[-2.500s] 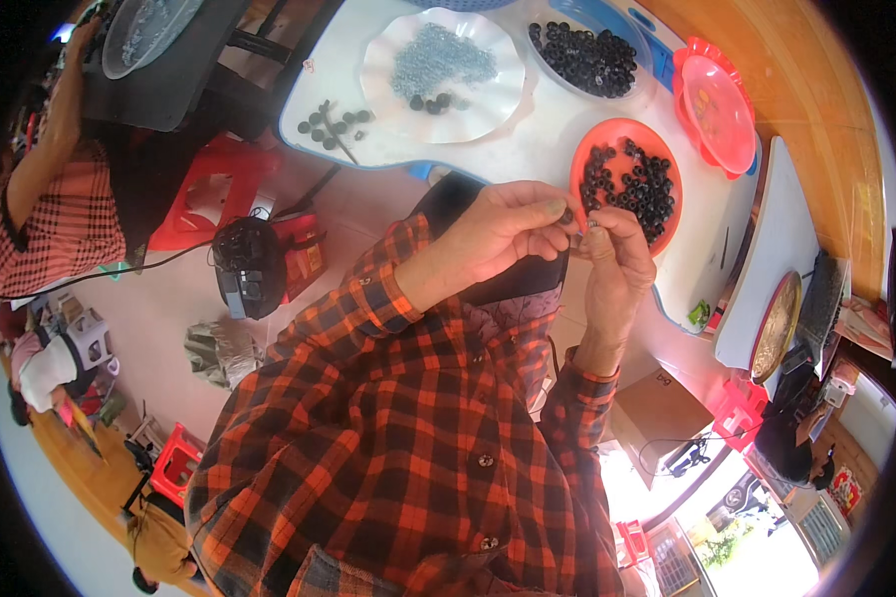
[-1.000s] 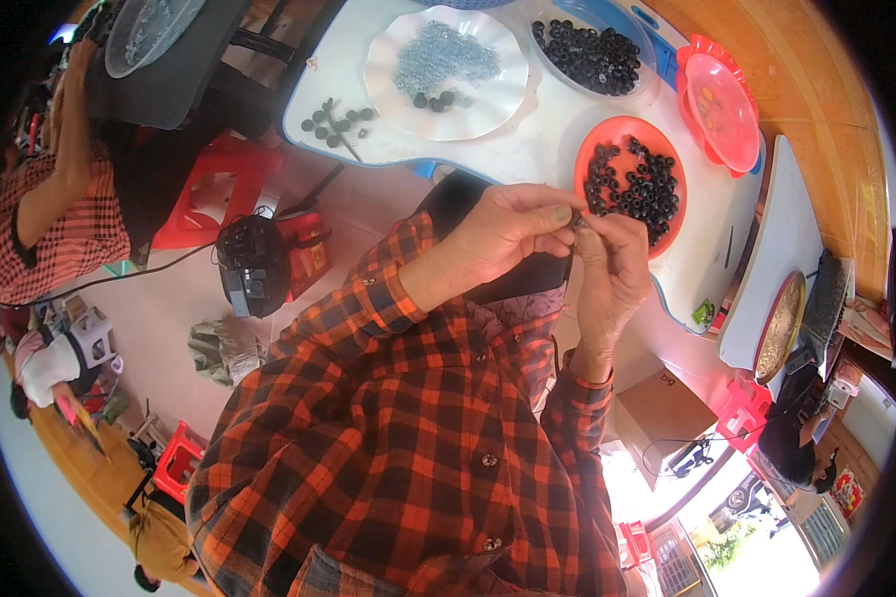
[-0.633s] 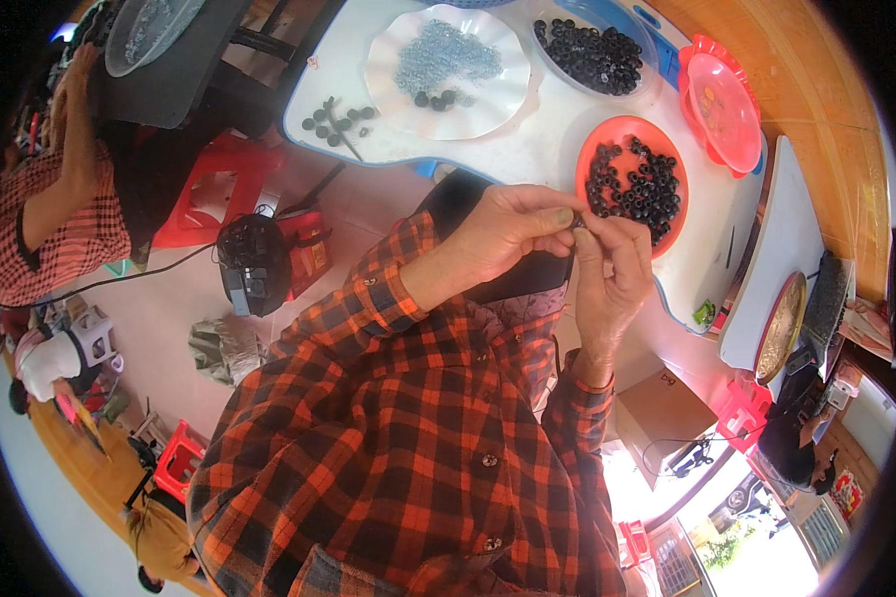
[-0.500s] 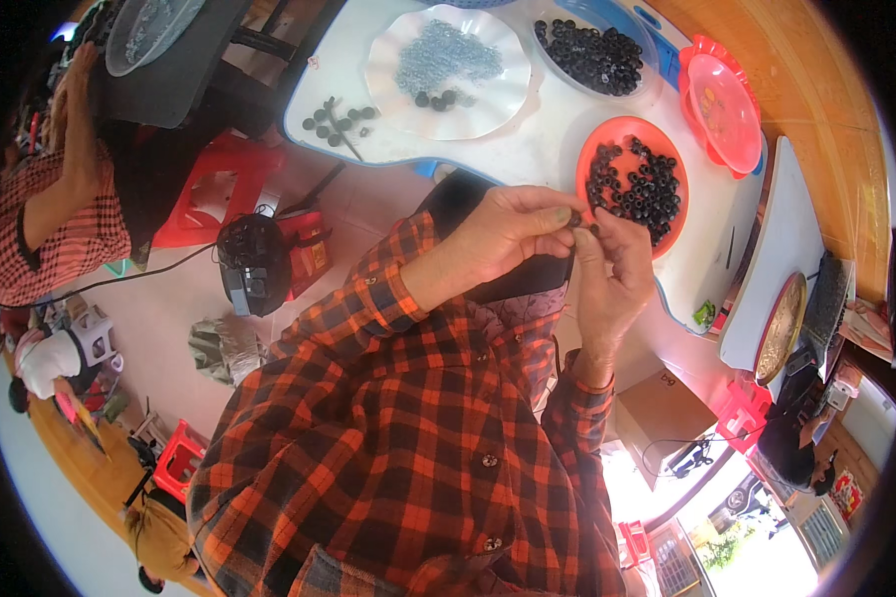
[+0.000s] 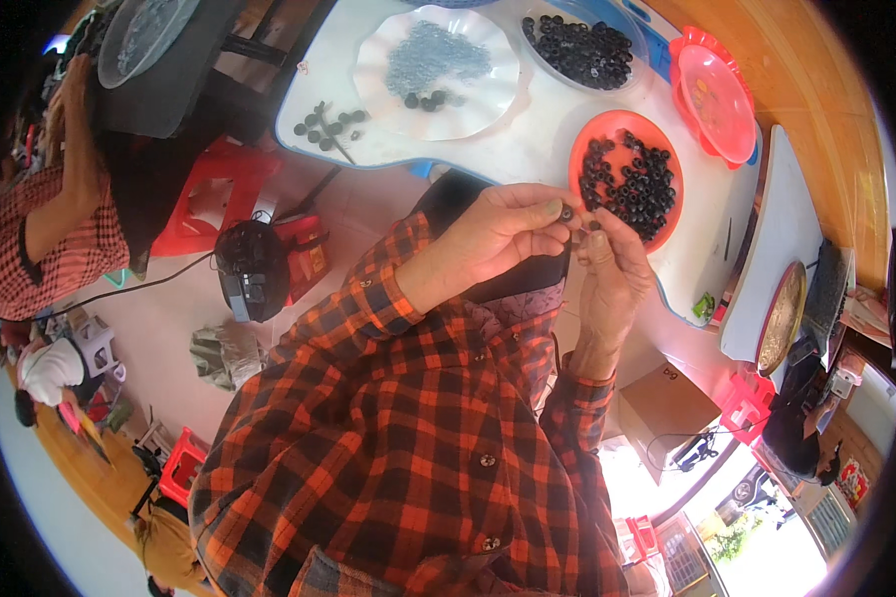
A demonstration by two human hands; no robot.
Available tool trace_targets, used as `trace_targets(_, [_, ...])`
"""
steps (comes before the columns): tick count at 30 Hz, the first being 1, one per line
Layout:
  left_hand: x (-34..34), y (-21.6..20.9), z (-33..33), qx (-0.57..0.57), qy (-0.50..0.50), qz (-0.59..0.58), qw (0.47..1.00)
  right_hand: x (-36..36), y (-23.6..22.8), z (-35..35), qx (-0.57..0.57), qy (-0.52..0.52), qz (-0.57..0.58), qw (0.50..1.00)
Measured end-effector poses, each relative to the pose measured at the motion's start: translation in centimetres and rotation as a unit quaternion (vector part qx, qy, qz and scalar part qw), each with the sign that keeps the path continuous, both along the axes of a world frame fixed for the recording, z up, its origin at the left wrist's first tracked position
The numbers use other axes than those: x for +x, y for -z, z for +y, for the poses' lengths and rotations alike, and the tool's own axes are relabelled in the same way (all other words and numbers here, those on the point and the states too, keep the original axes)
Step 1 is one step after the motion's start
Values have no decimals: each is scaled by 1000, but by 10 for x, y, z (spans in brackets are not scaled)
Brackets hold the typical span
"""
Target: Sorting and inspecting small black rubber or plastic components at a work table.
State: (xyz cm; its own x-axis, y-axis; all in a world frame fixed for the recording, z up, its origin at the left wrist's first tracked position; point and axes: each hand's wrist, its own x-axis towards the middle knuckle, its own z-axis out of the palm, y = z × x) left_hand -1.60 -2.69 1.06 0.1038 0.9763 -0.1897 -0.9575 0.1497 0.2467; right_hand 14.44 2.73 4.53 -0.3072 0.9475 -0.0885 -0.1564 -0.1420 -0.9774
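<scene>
My left hand [image 5: 498, 237] pinches a small round black part [image 5: 566, 213] with a pale centre between thumb and fingertips. Close beside it, my right hand [image 5: 615, 269] is closed on a tiny dark piece [image 5: 594, 227], too small to name. The two sets of fingertips nearly meet in front of the table edge. Just beyond them, an orange plate [image 5: 619, 159] holds many similar black ring-shaped parts [image 5: 647, 189]. Further left, a white scalloped plate [image 5: 378, 95] carries a heap of small clear pieces [image 5: 436, 58] and several black round parts [image 5: 426, 101].
More black parts [image 5: 579, 52] fill a clear bowl at the table's back. A red basin [image 5: 717, 99] stands right of it. Dark discs [image 5: 327, 127] lie at the table's left end. A cardboard box [image 5: 667, 413] sits on the floor at right. Another person [image 5: 55, 234] sits at left.
My fingertips have drawn slightly apart, and the black part in my left fingers has turned so its round face shows. The whole view has shifted a little.
</scene>
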Motion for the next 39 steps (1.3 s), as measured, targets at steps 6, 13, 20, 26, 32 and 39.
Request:
trace_targets(6, [2,1,0,3,3,4,1000,-3,-3,-2,2,16,-26,1000])
trace_targets(13, [4,1,-1,8,0,32,999,-5,-11,-2,162,-35,-171,971])
trace_targets(20, [5,1,-1,3,6,34,999,-1,-16,-4,79,-35,-154,984])
trace_targets(26, [7,3,0,11,-4,25,1000,5,-6,-1,64,-34,-125,990])
trace_targets(32, [5,1,0,-2,-7,12,1000,11,0,5,-37,-27,26,999])
trace_targets(39, [7,-3,0,-4,2,14,1000,13,8,5,-31,-17,92,995])
